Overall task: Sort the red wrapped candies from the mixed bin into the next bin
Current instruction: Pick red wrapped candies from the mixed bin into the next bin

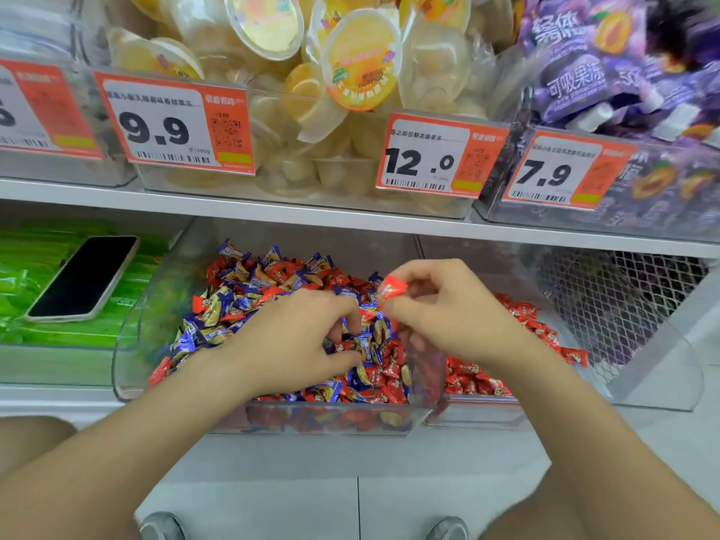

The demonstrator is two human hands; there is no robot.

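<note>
On the lower shelf a clear mixed bin sits near the middle of the front edge, heaped with blue and red wrapped candies. The person's left hand is down in that heap, fingers curled among the wrappers. Whether they actually grip one I cannot tell, since the fingertips are buried.

The right hand is raised just above the wall shared with the next bin. Thumb and forefinger pinch a red wrapped candy, and the other fingers are loosely bent below it. The candy hangs over the mixed bin's right edge, not yet across. The next bin, touching the first on its right, already holds a low pile of red candies along its left side.

Toward the shelf's left end a dark phone lies face up on green packets. On the upper shelf stand bins of yellow jelly cups and purple pouches, with price tags clipped in front: 9.9, 12.0 and 7.9.
</note>
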